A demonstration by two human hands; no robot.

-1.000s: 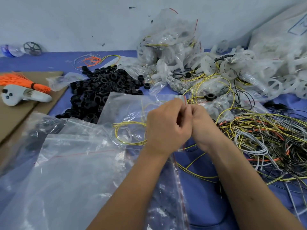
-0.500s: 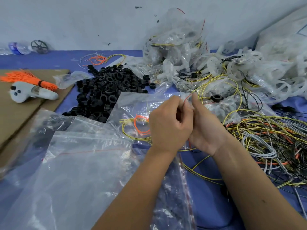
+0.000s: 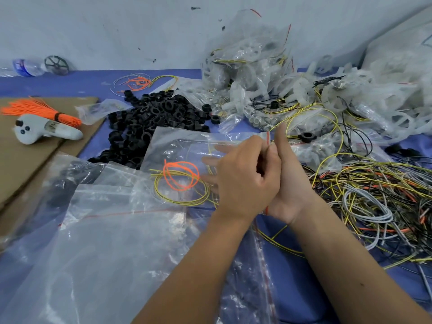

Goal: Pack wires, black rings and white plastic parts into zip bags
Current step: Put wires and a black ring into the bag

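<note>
Both hands meet at the mouth of a zip bag point(image 3: 182, 148): left hand point(image 3: 243, 183) pinches its red strip, right hand point(image 3: 289, 183) holds it too; orange wire point(image 3: 180, 175) lies inside.

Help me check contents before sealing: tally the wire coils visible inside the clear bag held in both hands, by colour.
Orange coil: 1
Yellow coil: 1
Total: 2 coils, both lying overlapped inside the zip bag.
</note>
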